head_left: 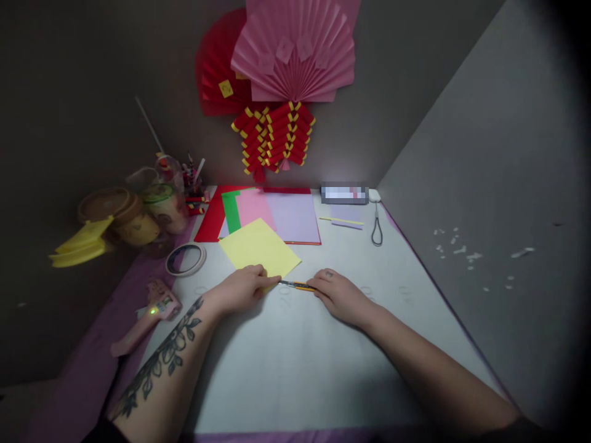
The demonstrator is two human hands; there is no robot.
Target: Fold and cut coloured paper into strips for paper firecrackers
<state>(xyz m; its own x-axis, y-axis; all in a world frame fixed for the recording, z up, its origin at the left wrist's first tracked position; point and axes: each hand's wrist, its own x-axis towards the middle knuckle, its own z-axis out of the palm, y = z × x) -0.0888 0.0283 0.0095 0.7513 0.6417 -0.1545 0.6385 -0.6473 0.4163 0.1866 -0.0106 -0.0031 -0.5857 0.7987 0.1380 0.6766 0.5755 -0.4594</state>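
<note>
A yellow sheet of paper [260,248] lies at an angle on the white table mat. My left hand [244,288] rests at the sheet's lower edge, its index finger stretched toward the tip of a craft knife [302,286]. The knife has an orange and black handle and lies nearly flat, pointing left. Its handle end is in the closed fingers of my right hand [339,296]. Whether anything is under my left palm is hidden.
Colored papers [293,215] lie behind the yellow sheet, with thin strips [347,226] to their right. At left are a tape roll [185,259], a pink glue gun [146,323], and cups [164,206]. A blurred-out device [344,193] sits at the back.
</note>
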